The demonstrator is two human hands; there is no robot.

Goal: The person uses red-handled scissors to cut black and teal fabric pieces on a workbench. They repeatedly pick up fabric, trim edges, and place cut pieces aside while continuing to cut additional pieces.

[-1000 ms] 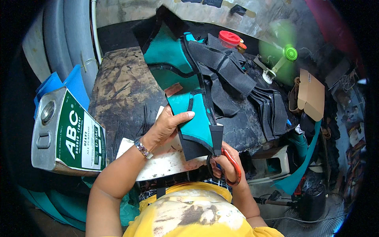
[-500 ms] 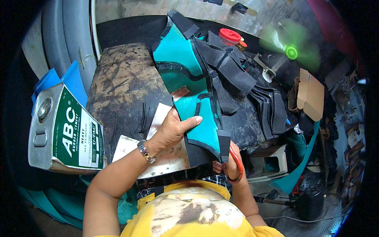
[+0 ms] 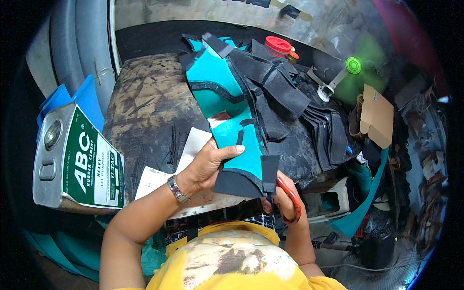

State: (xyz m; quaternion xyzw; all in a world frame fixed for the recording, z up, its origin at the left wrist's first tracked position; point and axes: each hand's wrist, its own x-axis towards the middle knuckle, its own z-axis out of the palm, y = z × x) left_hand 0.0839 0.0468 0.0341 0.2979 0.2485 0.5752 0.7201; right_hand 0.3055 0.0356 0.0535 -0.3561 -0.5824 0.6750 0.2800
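Note:
My left hand (image 3: 205, 166) grips a teal and black cut piece (image 3: 244, 162) of foam-like sheet, thumb lying across its teal face. My right hand (image 3: 280, 198), partly hidden under the piece, holds orange-handled scissors (image 3: 290, 198) at its lower right edge; the blades are hidden behind the black trim. Beyond it, more teal pieces (image 3: 212, 82) and a heap of black strips (image 3: 285, 96) lie on the worn dark workbench (image 3: 145, 111). A metal watch sits on my left wrist.
A large metal can (image 3: 72, 159) with a green label stands at the left, blue sheets (image 3: 72, 96) behind it. White paper patterns (image 3: 193, 145) lie under my left hand. A red-lidded jar (image 3: 278, 46), a green fan (image 3: 353, 65) and a cardboard piece (image 3: 374, 116) sit to the right.
My view has shifted a little, so the bench sits lower in the picture. My left hand has turned the teal piece slightly, and the scissors stay at its lower right edge.

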